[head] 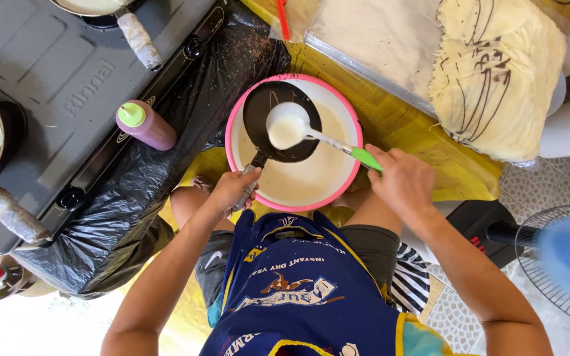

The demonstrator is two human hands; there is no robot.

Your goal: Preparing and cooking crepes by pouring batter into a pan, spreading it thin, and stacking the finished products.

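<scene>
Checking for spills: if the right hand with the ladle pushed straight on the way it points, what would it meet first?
The right hand points up-left along the ladle, so probably the small black pan held over the pink-rimmed batter bowl; heights are unclear.

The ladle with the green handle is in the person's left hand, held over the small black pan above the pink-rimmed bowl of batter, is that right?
Not quite. The head view shows the ladle gripped by its green handle in the right hand, not the left. The left hand holds the handle of the small black pan. The rest stands: the ladle sits over that pan, above the pink-rimmed bowl of batter.
</scene>
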